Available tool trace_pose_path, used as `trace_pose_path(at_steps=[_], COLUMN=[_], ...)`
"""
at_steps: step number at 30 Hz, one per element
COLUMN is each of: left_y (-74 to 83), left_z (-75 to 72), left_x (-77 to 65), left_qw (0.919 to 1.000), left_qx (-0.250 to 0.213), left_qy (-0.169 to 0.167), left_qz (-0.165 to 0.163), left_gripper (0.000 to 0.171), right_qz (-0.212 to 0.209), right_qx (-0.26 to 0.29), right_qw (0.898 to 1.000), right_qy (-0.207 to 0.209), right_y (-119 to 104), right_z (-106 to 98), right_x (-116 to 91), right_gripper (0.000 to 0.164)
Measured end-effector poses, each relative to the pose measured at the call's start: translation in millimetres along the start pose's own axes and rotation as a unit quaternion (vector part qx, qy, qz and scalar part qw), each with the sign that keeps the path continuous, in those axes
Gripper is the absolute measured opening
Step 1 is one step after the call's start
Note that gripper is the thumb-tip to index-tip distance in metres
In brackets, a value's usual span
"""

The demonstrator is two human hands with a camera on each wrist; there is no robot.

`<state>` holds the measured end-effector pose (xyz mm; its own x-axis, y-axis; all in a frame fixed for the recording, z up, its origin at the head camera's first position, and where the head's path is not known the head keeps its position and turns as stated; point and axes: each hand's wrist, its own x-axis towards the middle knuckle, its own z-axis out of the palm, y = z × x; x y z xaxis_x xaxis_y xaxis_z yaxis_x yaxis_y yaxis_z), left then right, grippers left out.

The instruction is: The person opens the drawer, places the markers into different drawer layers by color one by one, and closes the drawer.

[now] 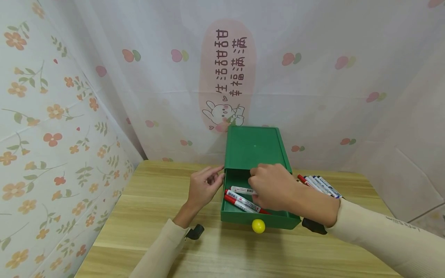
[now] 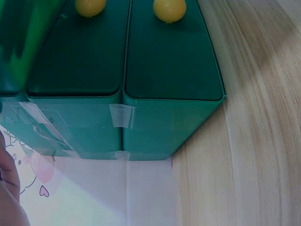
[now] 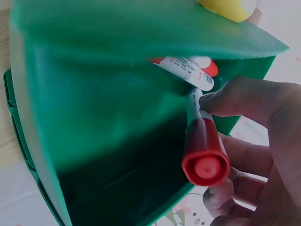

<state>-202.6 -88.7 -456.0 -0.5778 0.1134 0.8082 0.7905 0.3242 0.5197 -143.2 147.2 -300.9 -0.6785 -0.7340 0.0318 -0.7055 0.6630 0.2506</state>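
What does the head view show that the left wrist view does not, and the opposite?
Only the head view shows the right hand, the inside of the open drawer with its markers, and loose markers outside. Only the left wrist view shows two closed drawers and clear tape. Both show the green cabinet, the left hand and the wooden table.

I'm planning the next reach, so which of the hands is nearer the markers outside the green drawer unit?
Right. The right hand is at the open drawer, just left of those markers; the left hand is at the left edge of the green unit, farther away.
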Motion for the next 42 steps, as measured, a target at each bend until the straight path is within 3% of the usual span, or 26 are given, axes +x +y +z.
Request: trace_pose_path(at_steps=[12, 42], left_y=[-1.9, 0.5], left_z=[1.1, 0.3], left_x=[-0.1, 0.8], left_qw=[0.9999, 0.9999], left_qx=[-0.005, 0.001], left_qy=[0.007, 0.006], left_qz=[0.011, 0.012], left_gripper=[0.025, 0.026], right_qz=[0.016, 0.005], right_qx=[0.006, 0.027], right_qw=[0.998, 0.998], right_qy=[-0.052, -0.063], right_y=[-4.6, -4.9], right_z=[4.1, 13.2], right_x=[3.0, 0.2], right_gripper=[0.025, 0.018])
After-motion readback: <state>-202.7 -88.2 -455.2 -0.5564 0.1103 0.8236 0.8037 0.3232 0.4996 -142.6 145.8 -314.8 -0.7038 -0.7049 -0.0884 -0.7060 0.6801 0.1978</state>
